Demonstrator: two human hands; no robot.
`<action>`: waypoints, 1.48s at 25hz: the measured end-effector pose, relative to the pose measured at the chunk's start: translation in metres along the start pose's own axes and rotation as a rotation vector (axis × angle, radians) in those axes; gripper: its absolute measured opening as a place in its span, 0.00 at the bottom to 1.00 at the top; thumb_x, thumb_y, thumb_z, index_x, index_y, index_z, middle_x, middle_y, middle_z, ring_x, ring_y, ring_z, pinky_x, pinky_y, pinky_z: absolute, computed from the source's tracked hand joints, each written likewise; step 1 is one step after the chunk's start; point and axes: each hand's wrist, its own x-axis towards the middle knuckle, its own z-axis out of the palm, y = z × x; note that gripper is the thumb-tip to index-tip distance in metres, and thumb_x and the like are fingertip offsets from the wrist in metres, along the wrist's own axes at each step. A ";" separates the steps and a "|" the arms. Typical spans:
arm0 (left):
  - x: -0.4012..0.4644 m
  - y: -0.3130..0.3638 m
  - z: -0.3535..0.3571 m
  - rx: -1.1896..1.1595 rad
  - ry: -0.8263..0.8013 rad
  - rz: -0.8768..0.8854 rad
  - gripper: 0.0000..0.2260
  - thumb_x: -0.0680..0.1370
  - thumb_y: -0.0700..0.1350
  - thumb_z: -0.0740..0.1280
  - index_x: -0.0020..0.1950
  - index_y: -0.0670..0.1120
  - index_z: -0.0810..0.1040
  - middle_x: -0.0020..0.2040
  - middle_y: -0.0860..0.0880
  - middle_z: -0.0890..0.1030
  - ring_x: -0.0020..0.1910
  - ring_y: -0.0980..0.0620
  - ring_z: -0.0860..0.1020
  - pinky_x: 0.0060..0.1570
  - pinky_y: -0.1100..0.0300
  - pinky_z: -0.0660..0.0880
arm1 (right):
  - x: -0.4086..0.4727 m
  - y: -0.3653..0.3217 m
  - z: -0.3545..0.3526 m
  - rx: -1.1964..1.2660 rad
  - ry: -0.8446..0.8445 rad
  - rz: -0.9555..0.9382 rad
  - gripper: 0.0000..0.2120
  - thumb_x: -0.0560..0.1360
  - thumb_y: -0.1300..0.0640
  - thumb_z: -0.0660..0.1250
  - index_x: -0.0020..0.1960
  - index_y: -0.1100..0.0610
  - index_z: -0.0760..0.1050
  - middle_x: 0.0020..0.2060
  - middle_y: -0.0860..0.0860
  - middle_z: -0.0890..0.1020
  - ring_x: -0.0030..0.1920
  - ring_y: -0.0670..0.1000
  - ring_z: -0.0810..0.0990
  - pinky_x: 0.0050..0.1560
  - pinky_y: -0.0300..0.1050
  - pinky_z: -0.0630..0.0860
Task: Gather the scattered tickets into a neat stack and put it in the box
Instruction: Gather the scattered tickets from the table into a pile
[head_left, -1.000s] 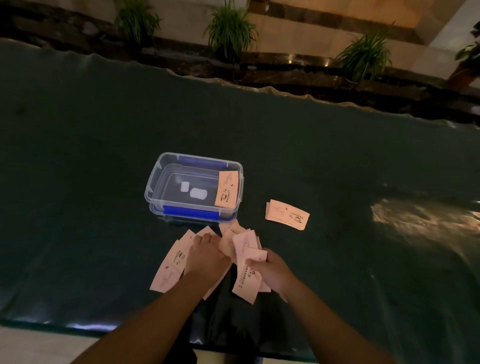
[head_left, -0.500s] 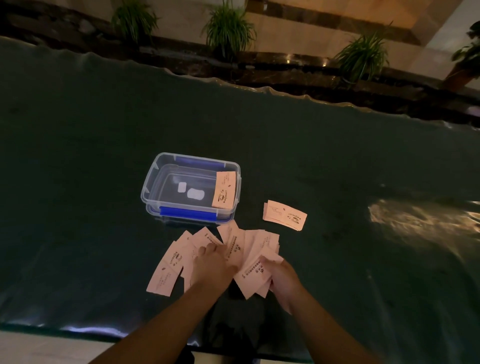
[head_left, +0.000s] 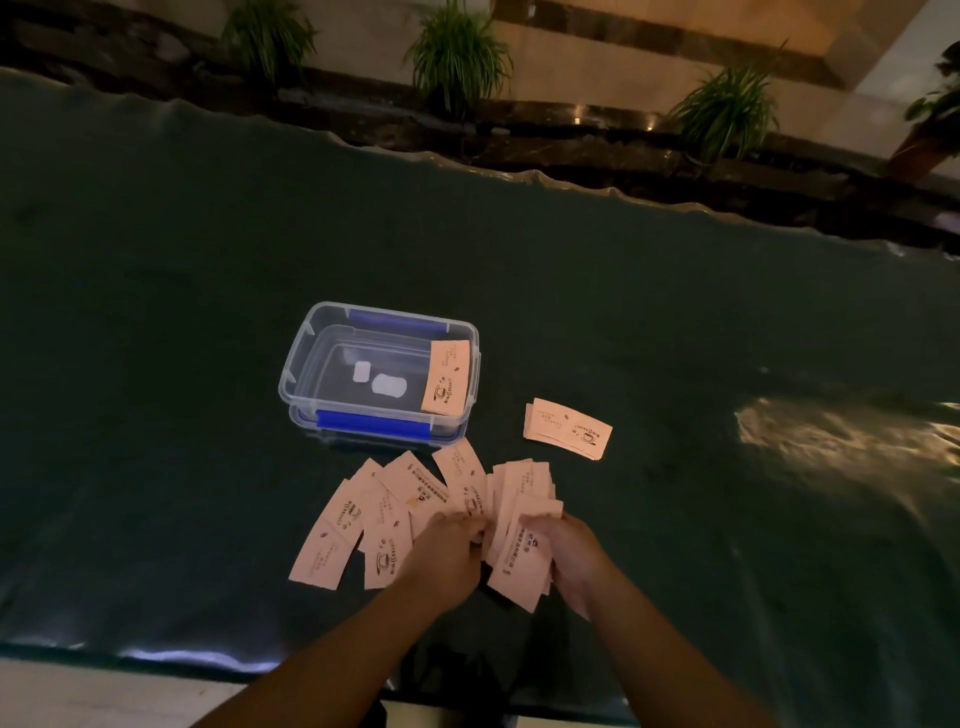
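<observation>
Several pale pink tickets (head_left: 395, 499) lie fanned on the dark table just in front of a clear plastic box (head_left: 301, 358) with blue clips. My right hand (head_left: 571, 551) grips a bunch of tickets (head_left: 522, 551) from the right side. My left hand (head_left: 447, 551) rests on the fan, fingertips pinching tickets beside that bunch. One ticket (head_left: 448, 376) leans against the right inner wall of the box. A small separate pile of tickets (head_left: 569, 428) lies to the right of the box.
The table is covered by a dark green cloth (head_left: 156, 312) with its near edge close to my arms. A bright reflection (head_left: 841, 436) lies at the right. Potted plants (head_left: 457, 52) stand on a ledge beyond the far edge.
The fan of tickets has spread wider to the left. My left hand has slid toward my right hand, and the bunch in my right hand has grown.
</observation>
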 end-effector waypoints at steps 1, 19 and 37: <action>-0.001 0.000 -0.001 -0.029 0.037 -0.017 0.14 0.82 0.42 0.66 0.68 0.52 0.79 0.65 0.51 0.80 0.64 0.53 0.75 0.69 0.53 0.74 | 0.001 -0.001 -0.001 0.003 0.005 -0.006 0.14 0.83 0.61 0.67 0.66 0.51 0.77 0.58 0.57 0.87 0.59 0.59 0.85 0.65 0.64 0.78; 0.028 -0.054 -0.074 0.564 -0.038 -0.006 0.38 0.72 0.59 0.74 0.79 0.56 0.63 0.76 0.51 0.71 0.74 0.46 0.69 0.74 0.40 0.64 | 0.012 -0.039 0.054 -0.419 0.016 -0.051 0.20 0.81 0.56 0.70 0.72 0.48 0.75 0.55 0.51 0.85 0.52 0.51 0.85 0.44 0.50 0.78; 0.009 -0.029 -0.030 -0.285 0.017 -0.330 0.08 0.82 0.58 0.63 0.51 0.56 0.74 0.46 0.56 0.80 0.41 0.60 0.77 0.37 0.64 0.69 | 0.005 -0.018 0.056 -0.223 0.045 -0.010 0.13 0.82 0.58 0.68 0.65 0.49 0.74 0.52 0.56 0.86 0.51 0.56 0.87 0.47 0.53 0.80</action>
